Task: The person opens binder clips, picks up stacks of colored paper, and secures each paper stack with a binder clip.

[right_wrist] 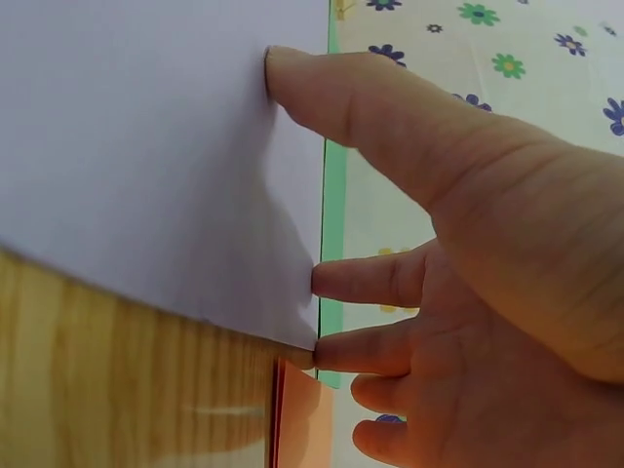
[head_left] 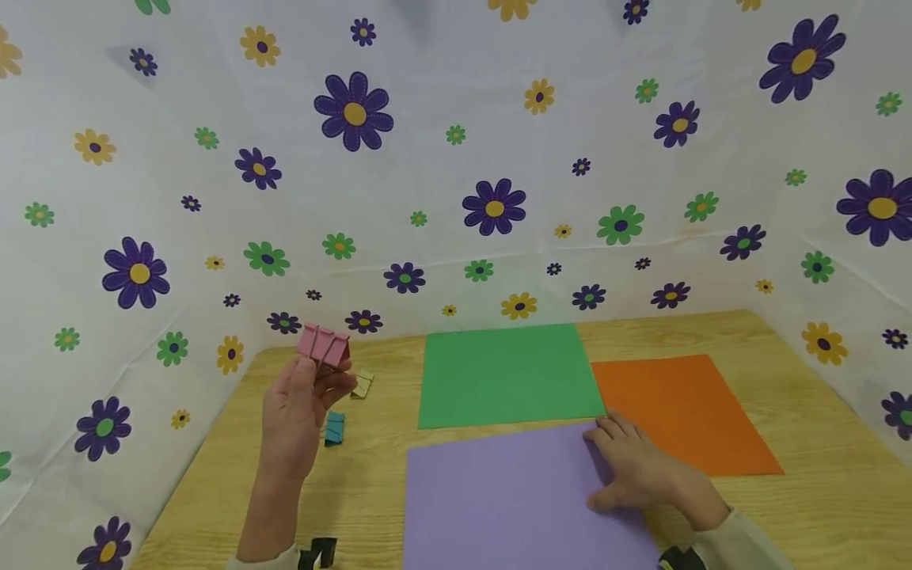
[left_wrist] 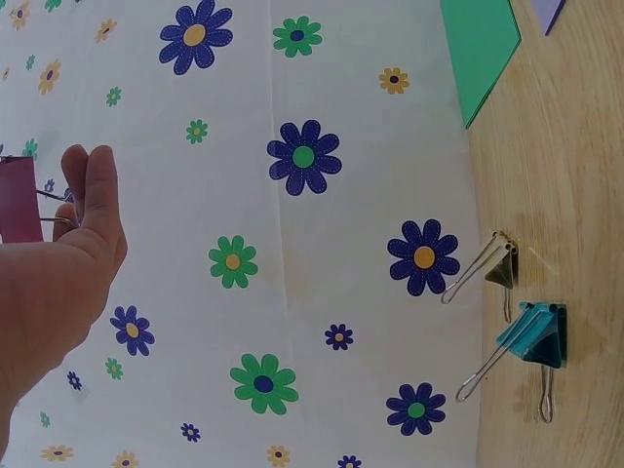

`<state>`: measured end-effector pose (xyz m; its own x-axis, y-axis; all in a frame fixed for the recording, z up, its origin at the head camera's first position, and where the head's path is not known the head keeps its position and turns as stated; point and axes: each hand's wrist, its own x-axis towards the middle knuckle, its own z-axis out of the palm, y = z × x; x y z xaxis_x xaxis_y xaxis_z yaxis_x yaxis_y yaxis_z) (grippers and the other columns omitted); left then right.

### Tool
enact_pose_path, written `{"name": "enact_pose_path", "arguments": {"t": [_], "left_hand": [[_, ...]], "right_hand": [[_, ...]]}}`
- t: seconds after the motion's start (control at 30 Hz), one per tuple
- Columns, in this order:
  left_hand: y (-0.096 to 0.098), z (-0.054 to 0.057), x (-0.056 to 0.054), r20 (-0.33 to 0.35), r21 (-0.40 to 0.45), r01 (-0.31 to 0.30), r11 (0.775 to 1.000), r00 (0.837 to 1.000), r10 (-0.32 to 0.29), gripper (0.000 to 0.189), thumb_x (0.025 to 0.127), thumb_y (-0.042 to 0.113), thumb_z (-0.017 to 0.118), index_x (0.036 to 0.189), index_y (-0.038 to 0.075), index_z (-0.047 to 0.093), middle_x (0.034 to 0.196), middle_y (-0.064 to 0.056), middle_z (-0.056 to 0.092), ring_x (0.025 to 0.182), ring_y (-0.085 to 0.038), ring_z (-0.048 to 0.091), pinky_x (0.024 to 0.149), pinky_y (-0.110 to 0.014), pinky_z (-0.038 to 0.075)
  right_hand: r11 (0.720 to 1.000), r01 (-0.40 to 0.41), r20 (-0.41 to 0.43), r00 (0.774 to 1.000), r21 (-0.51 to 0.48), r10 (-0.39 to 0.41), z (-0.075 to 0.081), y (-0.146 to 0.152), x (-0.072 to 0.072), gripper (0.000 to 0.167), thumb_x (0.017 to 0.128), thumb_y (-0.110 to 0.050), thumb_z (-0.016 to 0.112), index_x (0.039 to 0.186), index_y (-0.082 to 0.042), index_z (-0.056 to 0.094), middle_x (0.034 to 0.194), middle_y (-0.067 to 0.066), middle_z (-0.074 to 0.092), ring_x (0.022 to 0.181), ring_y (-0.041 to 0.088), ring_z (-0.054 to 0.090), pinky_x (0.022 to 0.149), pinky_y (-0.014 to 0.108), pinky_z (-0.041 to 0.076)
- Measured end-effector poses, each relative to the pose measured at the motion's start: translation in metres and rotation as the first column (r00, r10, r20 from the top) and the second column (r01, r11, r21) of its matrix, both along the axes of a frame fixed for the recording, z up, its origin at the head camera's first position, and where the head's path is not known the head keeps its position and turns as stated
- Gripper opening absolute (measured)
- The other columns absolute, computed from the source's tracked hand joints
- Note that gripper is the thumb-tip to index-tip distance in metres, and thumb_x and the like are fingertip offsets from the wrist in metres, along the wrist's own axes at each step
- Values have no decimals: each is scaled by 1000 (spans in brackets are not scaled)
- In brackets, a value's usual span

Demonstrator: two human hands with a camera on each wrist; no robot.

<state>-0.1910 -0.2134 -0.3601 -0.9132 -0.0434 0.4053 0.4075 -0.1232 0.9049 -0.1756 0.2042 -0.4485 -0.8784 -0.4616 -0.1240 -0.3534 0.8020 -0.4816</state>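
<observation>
My left hand (head_left: 292, 404) holds up a pink binder clip (head_left: 323, 346), with its wire handle between thumb and fingers, above the table's left side. In the left wrist view only part of the pink clip (left_wrist: 19, 200) shows at the left edge. A blue binder clip (head_left: 334, 428) and a pale yellow binder clip (head_left: 362, 385) lie on the table near that hand. On the right, my right hand (head_left: 634, 467) rests on the upper right corner of a purple sheet (head_left: 506, 499). Its thumb lies on the purple surface, and its fingertips touch the sheet's edge.
A green sheet (head_left: 506, 376) lies behind the purple one, and an orange sheet (head_left: 687, 412) lies to the right. The wooden table (head_left: 370, 507) is enclosed at the back and sides by a white flowered cloth (head_left: 427, 174).
</observation>
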Motion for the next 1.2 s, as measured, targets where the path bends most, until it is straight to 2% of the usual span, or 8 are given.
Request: {"name": "enact_pose_path", "arguments": {"t": [0.23,0.6,0.8,0.93,1.07,1.2], "left_hand": [[0,2,-1,-34,2,-5,1000,999,6,38,109,25,38,128,-2,57,105,-7,65,92,-17,65,90,-27,56],[2,1,-1,19,-3,-44,999,999,44,40,109,30,39,128,-1,56,104,-7,65,90,-16,66,89,-28,56],[1,-2,0,54,-16,-58,998,997,59,45,108,35,41,132,-2,54,105,-6,65,92,-16,65,90,-27,56],[-1,-4,1,58,-25,-61,998,996,62,46,108,33,40,133,-3,53,106,-6,64,92,-16,65,90,-27,55],[-1,-4,0,59,-27,-75,997,995,76,44,108,33,40,132,-2,53,106,-7,64,92,-16,65,90,-27,55],[0,-3,-2,51,-14,-60,998,997,61,44,108,32,40,132,-2,53,107,-8,64,93,-17,66,90,-27,55]], "right_hand": [[1000,8,-38,999,1,-8,0,0,-2,88,70,-42,87,133,6,49,144,34,38,140,58,19,110,73,15],[999,25,-117,993,22,-22,-6,1,-3,94,65,-42,89,133,8,48,137,31,47,134,55,32,109,71,24],[998,61,-125,990,23,-57,-6,-1,-3,103,62,-41,92,138,9,44,135,30,49,131,52,38,108,68,28],[994,107,-126,987,28,-103,-5,-6,-2,110,58,-39,95,141,9,41,131,30,51,127,51,41,106,67,32],[989,143,-162,978,37,-135,-3,-12,0,111,56,-35,97,142,7,41,125,30,54,121,50,45,102,65,37],[986,168,-184,969,21,-161,-1,-16,1,113,54,-29,98,144,5,39,120,28,56,116,47,48,99,61,41]]}}
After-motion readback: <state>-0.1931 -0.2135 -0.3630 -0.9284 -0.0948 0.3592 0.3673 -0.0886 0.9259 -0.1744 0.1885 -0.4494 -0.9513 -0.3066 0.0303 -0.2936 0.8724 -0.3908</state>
